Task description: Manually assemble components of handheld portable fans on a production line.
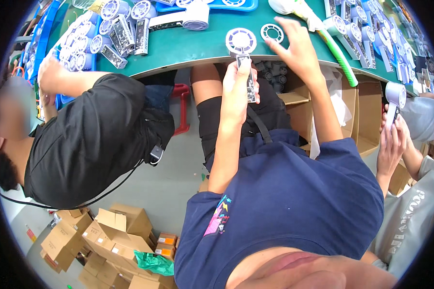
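Observation:
My left hand (238,84) is closed around the handle of a white handheld fan (241,42), held upright at the table's front edge. Its round head faces me, and a dark circuit strip (250,86) shows along the open handle. Just right of the fan head is a white ring-shaped grille (262,33), with green showing through its slots. My right hand (298,53) is beside this ring, fingers apart, with the thumb tip by its lower edge and a fingertip near its top. A firm grip on it does not show.
Fan bodies (125,36) crowd the green table (188,48) at left; more (359,31) stand at right. A blue tray (246,6) lies behind. A green-handled tool (337,55) crosses the front edge. Co-workers sit on both sides; one's hands (393,139) hold a fan. Cartons (366,108) stand below.

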The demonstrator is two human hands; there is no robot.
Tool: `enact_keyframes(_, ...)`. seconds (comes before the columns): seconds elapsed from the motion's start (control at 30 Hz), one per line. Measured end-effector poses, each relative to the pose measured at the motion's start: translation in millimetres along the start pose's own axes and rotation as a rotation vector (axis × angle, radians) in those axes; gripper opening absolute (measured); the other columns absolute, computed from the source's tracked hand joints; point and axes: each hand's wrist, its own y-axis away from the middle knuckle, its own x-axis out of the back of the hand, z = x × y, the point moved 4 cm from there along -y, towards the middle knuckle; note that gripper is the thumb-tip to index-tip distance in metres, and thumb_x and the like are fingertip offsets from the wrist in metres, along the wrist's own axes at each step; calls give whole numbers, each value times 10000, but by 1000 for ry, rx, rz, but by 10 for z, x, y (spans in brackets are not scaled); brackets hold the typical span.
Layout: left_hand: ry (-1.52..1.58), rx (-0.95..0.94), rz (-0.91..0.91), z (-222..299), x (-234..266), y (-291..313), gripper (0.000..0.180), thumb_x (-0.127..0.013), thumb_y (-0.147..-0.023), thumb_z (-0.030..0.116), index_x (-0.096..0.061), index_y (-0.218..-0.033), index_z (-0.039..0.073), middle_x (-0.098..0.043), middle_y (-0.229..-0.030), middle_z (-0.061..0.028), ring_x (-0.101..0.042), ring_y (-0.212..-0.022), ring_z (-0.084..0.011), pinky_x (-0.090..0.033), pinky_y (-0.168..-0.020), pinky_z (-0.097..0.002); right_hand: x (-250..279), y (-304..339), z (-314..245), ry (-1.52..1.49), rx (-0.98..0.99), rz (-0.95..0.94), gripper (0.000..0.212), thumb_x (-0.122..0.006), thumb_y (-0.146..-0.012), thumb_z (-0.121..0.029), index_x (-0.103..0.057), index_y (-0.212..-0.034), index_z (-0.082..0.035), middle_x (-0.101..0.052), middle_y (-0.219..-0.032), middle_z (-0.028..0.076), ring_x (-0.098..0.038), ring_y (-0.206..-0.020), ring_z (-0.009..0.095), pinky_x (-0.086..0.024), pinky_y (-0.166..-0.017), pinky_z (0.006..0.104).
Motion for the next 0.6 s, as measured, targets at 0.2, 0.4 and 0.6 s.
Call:
enact_keyframes(0.2,44,21,14,-65,-2,-35,405,-434,-1066,393,-531,-1193,20,-595,-841,-43,-565,-596,-106,-470,-448,-260,-20,56,-49,-54,68,12,518,-765,-838,-229,-590,-1289,-46,-620,-1236,128,-532,-1105,332,-451,-972,400)
enact_keyframes(0.4,81,40,17,-188,-49,-79,388,-431,-1068,396,-527,-1197,43,-598,-848,-40,-572,-605,-115,-483,-454,-270,-81,26,100,-105,79,141,533,-784,-817,-258,-602,-1253,-12,-623,-1153,165,-587,-1063,303,-493,-897,394)
enact_keyframes(0.6,1,-2,74,-283,-63,-109,353,-412,-1072,410,-507,-1114,72,-587,-843,-35,-576,-603,-108,-487,-456,-262,102,-24,-552,-361,165,152,547,-837,-770,-274,-635,-1186,19,-598,-1101,157,-598,-1010,298,-501,-837,365)
